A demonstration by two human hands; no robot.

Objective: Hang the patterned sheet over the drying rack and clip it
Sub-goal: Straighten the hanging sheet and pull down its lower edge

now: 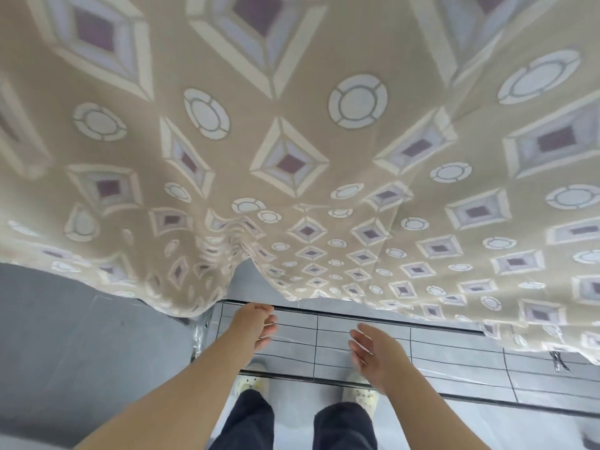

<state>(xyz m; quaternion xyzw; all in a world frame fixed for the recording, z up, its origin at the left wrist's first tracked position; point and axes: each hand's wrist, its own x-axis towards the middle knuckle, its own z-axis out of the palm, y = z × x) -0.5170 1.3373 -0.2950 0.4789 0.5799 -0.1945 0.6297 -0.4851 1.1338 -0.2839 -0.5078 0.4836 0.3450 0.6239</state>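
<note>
The patterned sheet (292, 164), beige with white circles and purple-centred diamonds, hangs in front of me and fills the upper two thirds of the view. Its lower hem dips in folds just above the floor. The drying rack is hidden behind the cloth, and no clips show. My left hand (256, 323) reaches forward just under the hem with loosely bent fingers, holding nothing. My right hand (373, 352) is spread open, palm turned inward, below the hem and apart from the cloth.
Grey floor (81, 336) on the left. A tiled strip with dark lines and a metal track (357, 319) runs under the sheet's hem. My feet in pale shoes (253, 383) and dark trousers stand right at the track.
</note>
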